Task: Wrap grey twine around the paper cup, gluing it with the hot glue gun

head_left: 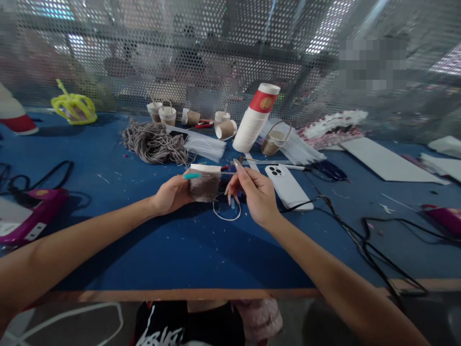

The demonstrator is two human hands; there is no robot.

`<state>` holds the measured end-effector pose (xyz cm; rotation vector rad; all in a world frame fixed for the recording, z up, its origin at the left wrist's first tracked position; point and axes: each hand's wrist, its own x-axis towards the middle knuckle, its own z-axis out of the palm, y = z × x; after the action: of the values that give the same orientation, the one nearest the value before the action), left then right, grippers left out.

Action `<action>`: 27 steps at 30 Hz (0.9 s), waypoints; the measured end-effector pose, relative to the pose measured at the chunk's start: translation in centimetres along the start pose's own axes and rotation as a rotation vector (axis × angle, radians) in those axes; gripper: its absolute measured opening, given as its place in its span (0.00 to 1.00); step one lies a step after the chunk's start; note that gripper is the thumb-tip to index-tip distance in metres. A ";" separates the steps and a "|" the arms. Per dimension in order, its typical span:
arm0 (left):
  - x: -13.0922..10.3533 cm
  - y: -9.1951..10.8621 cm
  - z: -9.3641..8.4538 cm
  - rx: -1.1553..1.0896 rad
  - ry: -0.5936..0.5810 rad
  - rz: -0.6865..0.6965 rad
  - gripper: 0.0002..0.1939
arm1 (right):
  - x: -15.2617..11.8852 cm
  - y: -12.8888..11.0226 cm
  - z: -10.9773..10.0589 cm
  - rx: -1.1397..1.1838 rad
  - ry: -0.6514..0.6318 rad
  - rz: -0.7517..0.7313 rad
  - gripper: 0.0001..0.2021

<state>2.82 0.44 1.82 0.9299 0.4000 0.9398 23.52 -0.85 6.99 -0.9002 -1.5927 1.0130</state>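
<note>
My left hand (pixel 173 194) grips a small paper cup (pixel 205 185) from its left side. Brownish-grey cord is wound round the cup's wall, and a white rim shows at the top. A teal pointed piece (pixel 192 176) lies across the cup at my left thumb tip. To the right of the cup, my right hand (pixel 255 190) pinches a strand of cord (pixel 228 173) between thumb and finger, drawn taut from the cup. A loose loop of pale cord (pixel 226 219) hangs below, between the hands.
Behind the hands lie a heap of grey cord (pixel 151 142), a leaning stack of paper cups (pixel 254 120) and several cord-wrapped cups (pixel 167 115). A white phone (pixel 288 187) and black cables (pixel 342 221) are on the right. A magenta glue gun (pixel 36 211) lies left.
</note>
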 end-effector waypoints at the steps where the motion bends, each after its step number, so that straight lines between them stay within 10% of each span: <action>1: 0.0 0.0 0.0 0.003 -0.006 -0.003 0.29 | 0.0 0.0 0.0 0.001 0.001 0.003 0.24; 27: 0.1 -0.1 0.2 0.001 0.077 -0.003 0.29 | 0.4 0.6 -0.2 -0.028 0.026 0.022 0.25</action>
<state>3.10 0.41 1.86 0.8955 0.4674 0.9751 23.72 -0.24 6.55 -0.9481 -1.5820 0.9926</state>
